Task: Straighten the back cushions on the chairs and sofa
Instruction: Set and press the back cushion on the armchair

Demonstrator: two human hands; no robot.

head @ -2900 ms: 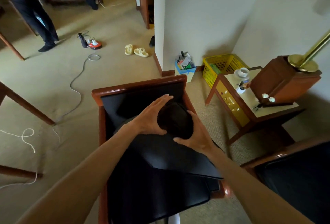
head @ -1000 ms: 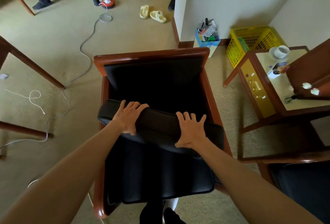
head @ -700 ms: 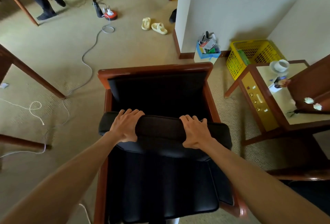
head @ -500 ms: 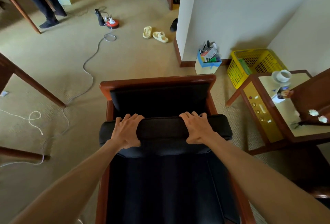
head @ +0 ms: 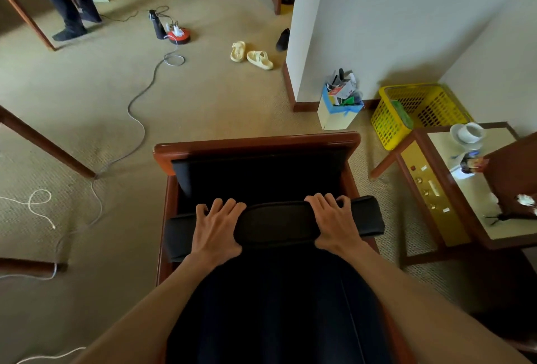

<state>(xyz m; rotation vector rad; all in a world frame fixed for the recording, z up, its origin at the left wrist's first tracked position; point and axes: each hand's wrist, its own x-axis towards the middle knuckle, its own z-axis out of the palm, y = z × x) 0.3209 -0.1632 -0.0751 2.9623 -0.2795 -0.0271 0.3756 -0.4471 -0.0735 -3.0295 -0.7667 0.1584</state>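
Observation:
A black leather back cushion point(head: 276, 224) stands across a wooden-framed armchair point(head: 255, 143), its top edge slightly tilted, with the right end higher. My left hand point(head: 216, 230) grips the top edge left of centre, fingers curled over the far side. My right hand point(head: 334, 221) grips the same edge right of centre in the same way. Beyond the cushion lies the dark seat point(head: 261, 180). The cushion's lower part runs down toward me between my forearms.
A side table point(head: 436, 189) with a cup point(head: 467, 132) stands right of the chair. A yellow basket point(head: 418, 111) and a full box point(head: 340, 105) sit by the wall. A cable point(head: 136, 119), slippers point(head: 252, 55) and a person's legs point(head: 66, 0) are on the carpet beyond.
My hands went from a crumpled corner of the cushion to its top edge, spread apart. The cushion has since swung up toward me, with its edge closer to level.

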